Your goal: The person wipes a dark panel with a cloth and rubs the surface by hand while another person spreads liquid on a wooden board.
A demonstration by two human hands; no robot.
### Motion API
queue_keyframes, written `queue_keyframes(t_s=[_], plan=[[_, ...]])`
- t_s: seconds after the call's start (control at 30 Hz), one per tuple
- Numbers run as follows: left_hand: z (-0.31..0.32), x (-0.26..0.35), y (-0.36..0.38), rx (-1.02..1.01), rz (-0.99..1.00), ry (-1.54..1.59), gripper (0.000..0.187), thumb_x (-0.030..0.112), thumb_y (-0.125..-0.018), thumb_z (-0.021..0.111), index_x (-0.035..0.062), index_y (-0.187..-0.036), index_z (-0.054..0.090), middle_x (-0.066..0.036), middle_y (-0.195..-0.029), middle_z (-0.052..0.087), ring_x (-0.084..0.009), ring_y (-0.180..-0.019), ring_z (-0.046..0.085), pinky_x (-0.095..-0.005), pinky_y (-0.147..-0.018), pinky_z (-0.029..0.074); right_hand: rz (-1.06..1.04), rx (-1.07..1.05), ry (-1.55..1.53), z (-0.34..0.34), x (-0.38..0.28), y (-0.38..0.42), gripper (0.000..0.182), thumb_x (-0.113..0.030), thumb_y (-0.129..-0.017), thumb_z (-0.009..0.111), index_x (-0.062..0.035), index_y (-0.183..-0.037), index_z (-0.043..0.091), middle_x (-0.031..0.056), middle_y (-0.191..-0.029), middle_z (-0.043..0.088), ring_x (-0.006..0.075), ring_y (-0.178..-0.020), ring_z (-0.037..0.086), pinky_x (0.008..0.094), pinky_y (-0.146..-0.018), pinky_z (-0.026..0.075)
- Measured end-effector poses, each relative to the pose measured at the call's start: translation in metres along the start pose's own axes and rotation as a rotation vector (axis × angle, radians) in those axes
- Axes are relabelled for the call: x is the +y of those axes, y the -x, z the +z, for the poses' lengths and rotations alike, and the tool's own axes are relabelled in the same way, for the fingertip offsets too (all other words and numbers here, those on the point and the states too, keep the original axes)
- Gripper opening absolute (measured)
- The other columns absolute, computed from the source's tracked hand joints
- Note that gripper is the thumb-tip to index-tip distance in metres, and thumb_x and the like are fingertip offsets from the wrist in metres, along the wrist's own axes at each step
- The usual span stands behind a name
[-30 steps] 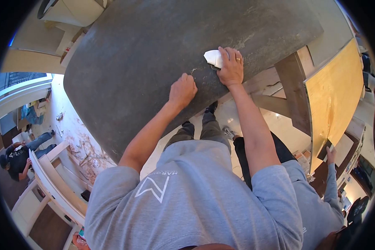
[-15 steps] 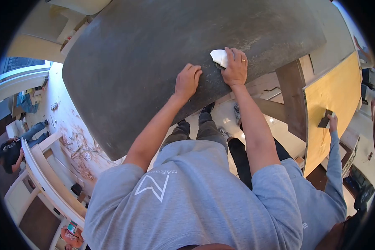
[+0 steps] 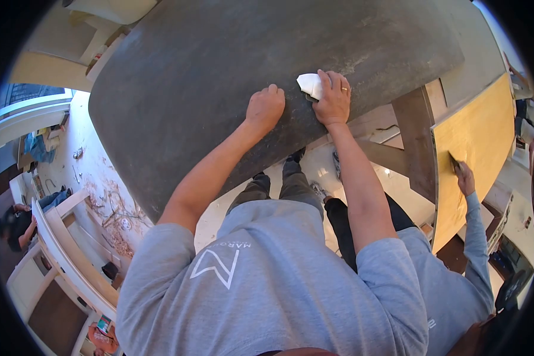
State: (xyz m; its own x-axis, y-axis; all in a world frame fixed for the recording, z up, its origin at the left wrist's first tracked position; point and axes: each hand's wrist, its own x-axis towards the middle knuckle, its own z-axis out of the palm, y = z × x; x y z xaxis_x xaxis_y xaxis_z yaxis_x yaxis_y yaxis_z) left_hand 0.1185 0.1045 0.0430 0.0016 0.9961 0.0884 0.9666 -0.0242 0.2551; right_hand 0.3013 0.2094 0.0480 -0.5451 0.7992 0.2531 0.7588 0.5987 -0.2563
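A large dark grey panel (image 3: 184, 77) with rounded corners lies in front of me, marked by pale scuffs and dusty streaks. My right hand (image 3: 333, 104), with a ring on one finger, presses a folded piece of white-backed sandpaper (image 3: 310, 86) against the panel near its close edge. A dark edge shows beneath the white. To its left, my left hand (image 3: 266, 108) rests on the panel, closed in a fist with the knuckles up. Whatever its curled fingers may hold is hidden.
At my right, a co-worker's hand (image 3: 466, 178) holds a dark, thin-edged block against an upright yellowish wooden board (image 3: 477, 142). Brown wooden supports (image 3: 414, 127) stand under the panel. Left are debris on the pale floor (image 3: 110, 202), a curved white frame (image 3: 71, 261) and another person (image 3: 21, 228).
My left hand has shifted slightly up and left, its fingers more tucked in. My right hand moved slightly left and down with the sandpaper. The co-worker's block moved left and turned edge-on.
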Motion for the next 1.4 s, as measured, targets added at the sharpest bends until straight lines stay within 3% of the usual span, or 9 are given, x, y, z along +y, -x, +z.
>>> queue_keyframes(t_s=[0.5, 0.7, 0.8, 0.9, 1.0, 1.07, 1.13, 1.23, 1.4], plan=[[0.008, -0.020, -0.005, 0.061, -0.219, 0.287, 0.015, 0.014, -0.089, 0.061, 0.0021, -0.091, 0.052, -0.019, -0.095, 0.058, -0.0390, -0.088, 0.066, -0.0480, -0.074, 0.055, -0.008, 0.031, -0.009, 0.001, 0.000, 0.000, 0.075, -0.009, -0.065, 0.077, -0.0179, -0.136, 0.054, 0.0059, -0.131, 0.052, 0.0307, -0.129, 0.046, 0.0447, -0.115, 0.033], [0.001, -0.033, -0.008, 0.283, -0.519, 0.734, 0.006, 0.007, -0.091, 0.055, 0.0009, -0.090, 0.056, -0.017, -0.079, 0.064, -0.0312, -0.075, 0.065, -0.0413, -0.067, 0.050, 0.000, 0.023, -0.013, 0.001, 0.000, 0.000, 0.078, -0.008, -0.064, 0.078, -0.0183, -0.137, 0.054, 0.0056, -0.132, 0.052, 0.0309, -0.129, 0.045, 0.0439, -0.114, 0.033], [0.003, -0.046, -0.009, 0.141, -0.812, 1.324, 0.013, 0.010, -0.093, 0.053, 0.0000, -0.086, 0.058, -0.018, -0.074, 0.063, -0.0273, -0.069, 0.062, -0.0408, -0.065, 0.048, 0.002, 0.022, -0.015, 0.000, -0.001, 0.000, 0.078, -0.008, -0.063, 0.078, -0.0181, -0.136, 0.054, 0.0056, -0.132, 0.052, 0.0309, -0.129, 0.045, 0.0438, -0.114, 0.033], [0.007, -0.035, 0.013, 0.170, -0.531, 1.046, 0.026, 0.017, -0.096, 0.055, -0.0013, -0.078, 0.056, -0.019, -0.073, 0.062, -0.0324, -0.068, 0.063, -0.0437, -0.064, 0.047, -0.001, 0.023, -0.015, 0.000, -0.001, 0.001, 0.078, -0.008, -0.063, 0.078, -0.0179, -0.136, 0.054, 0.0055, -0.132, 0.052, 0.0307, -0.129, 0.045, 0.0437, -0.113, 0.033], [-0.004, -0.004, 0.030, 0.068, -0.436, 0.669, 0.033, 0.023, -0.097, 0.059, -0.0021, -0.076, 0.058, -0.020, -0.070, 0.060, -0.0381, -0.069, 0.063, -0.0459, -0.064, 0.046, -0.014, 0.033, -0.006, 0.003, 0.000, 0.000, 0.078, -0.008, -0.063, 0.078, -0.0178, -0.136, 0.054, 0.0053, -0.132, 0.052, 0.0306, -0.129, 0.045, 0.0436, -0.113, 0.033], [-0.001, -0.001, 0.035, 0.133, -0.342, 0.580, 0.020, 0.024, -0.095, 0.062, 0.0046, -0.100, 0.066, -0.016, -0.083, 0.061, -0.0381, -0.082, 0.063, -0.0457, -0.068, 0.047, -0.015, 0.034, 0.002, 0.004, 0.001, 0.002, 0.078, -0.008, -0.063, 0.078, -0.0178, -0.136, 0.054, 0.0052, -0.132, 0.052, 0.0306, -0.129, 0.044, 0.0437, -0.113, 0.033], [-0.005, 0.002, 0.030, 0.306, -0.200, 0.509, 0.027, 0.023, -0.094, 0.062, 0.0088, -0.117, 0.067, -0.012, -0.092, 0.061, -0.0328, -0.089, 0.063, -0.0432, -0.071, 0.048, -0.019, 0.034, 0.003, 0.004, 0.002, 0.000, 0.078, -0.007, -0.063, 0.077, -0.0178, -0.137, 0.053, 0.0052, -0.133, 0.051, 0.0307, -0.129, 0.044, 0.0439, -0.113, 0.033], [0.002, -0.005, 0.032, 0.100, -0.024, 0.050, 0.042, 0.025, -0.095, 0.061, 0.0119, -0.135, 0.060, -0.007, -0.101, 0.057, -0.0249, -0.096, 0.059, -0.0385, -0.074, 0.046, -0.009, 0.009, 0.000, 0.000, -0.001, 0.000, 0.079, -0.007, -0.063, 0.077, -0.0174, -0.137, 0.053, 0.0060, -0.133, 0.051, 0.0309, -0.129, 0.044, 0.0442, -0.112, 0.034], [-0.008, -0.007, 0.058, 0.070, 0.024, 0.051, 0.044, 0.029, -0.095, 0.061, 0.0094, -0.134, 0.061, -0.005, -0.097, 0.056, -0.0217, -0.095, 0.056, -0.0368, -0.075, 0.044, -0.029, 0.032, 0.009, 0.005, 0.001, -0.001, 0.080, -0.006, -0.063, 0.076, -0.0164, -0.139, 0.051, 0.0074, -0.132, 0.051, 0.0316, -0.130, 0.043, 0.0443, -0.112, 0.034]])
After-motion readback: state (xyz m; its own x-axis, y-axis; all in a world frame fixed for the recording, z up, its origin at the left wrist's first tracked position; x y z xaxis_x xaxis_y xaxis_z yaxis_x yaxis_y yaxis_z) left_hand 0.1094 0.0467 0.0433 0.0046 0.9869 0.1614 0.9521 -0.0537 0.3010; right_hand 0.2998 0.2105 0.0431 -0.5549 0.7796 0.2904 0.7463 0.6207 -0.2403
